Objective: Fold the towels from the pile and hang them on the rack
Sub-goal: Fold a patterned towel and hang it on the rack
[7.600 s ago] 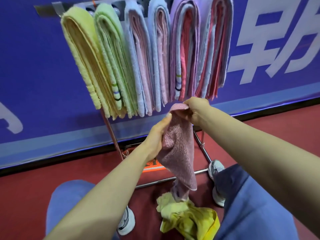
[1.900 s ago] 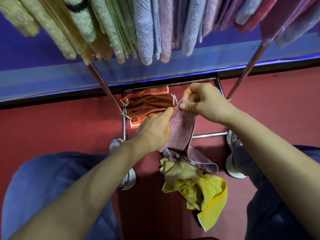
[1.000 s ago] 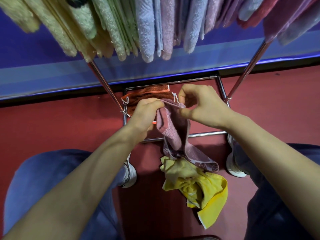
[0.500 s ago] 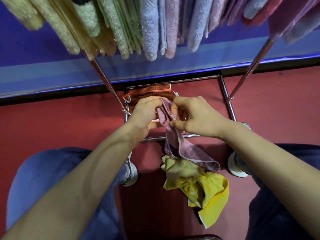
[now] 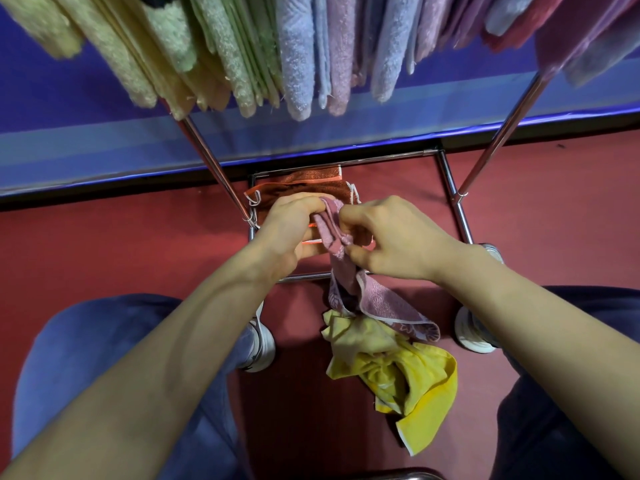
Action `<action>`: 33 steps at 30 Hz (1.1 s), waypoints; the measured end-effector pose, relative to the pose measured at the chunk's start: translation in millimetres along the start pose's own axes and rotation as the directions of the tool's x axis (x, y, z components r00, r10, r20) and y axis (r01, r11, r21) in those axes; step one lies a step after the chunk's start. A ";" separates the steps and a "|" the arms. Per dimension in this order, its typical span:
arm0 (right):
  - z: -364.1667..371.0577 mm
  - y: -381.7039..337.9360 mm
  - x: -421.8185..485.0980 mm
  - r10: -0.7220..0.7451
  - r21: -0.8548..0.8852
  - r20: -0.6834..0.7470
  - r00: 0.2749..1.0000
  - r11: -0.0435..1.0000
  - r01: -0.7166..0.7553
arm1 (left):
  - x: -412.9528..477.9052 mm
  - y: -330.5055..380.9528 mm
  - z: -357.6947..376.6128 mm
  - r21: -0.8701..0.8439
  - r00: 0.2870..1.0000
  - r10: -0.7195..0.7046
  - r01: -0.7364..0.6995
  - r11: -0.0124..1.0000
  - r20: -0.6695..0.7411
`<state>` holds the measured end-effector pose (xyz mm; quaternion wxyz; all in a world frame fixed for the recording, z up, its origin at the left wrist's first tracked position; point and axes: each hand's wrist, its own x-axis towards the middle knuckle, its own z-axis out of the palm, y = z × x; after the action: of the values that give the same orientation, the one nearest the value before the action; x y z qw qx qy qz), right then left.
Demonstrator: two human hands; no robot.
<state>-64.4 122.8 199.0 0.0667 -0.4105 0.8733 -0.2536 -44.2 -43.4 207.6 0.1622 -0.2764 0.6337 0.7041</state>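
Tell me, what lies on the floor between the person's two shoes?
In the head view, a crumpled yellow towel lies between the left shoe and the right shoe, with the lower end of the pink towel resting on it.

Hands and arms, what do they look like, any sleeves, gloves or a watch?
The left hand and right hand are bare: no gloves, watch or visible rings. The left forearm and right forearm are uncovered, no sleeves in view.

Tops of hung towels [image 5: 298, 46] beyond upper edge; left fingers [image 5: 304, 204] seemingly under pink towel [image 5: 379, 303].
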 end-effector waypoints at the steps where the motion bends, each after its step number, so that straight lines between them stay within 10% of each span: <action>1: 1.9 -2.4 -0.9 -0.004 -0.002 0.012 1.000 1.000 0.004 | -0.1 -0.5 0.3 0.000 1.000 0.001 -0.001 1.000 0.000; 23: -17.9 16.1 1.0 0.106 -0.012 -0.076 0.991 0.994 -0.108 | 10.9 10.7 -16.8 0.307 0.984 0.168 -0.142 0.941 -0.059; 29: -21.2 24.2 -0.5 0.104 -0.015 -0.109 0.989 0.994 -0.106 | 21.1 0.0 -26.7 0.494 0.845 0.416 -0.534 0.686 0.336; 33: -20.0 26.1 0.3 0.105 -0.021 -0.134 0.985 0.994 -0.109 | 24.4 -13.5 -25.0 0.599 0.829 0.492 -0.541 0.590 0.265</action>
<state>-88.9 144.3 203.3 0.0163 -0.3462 0.9002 -0.2638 -51.2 -69.0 181.2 0.0591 0.0189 0.8838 0.4638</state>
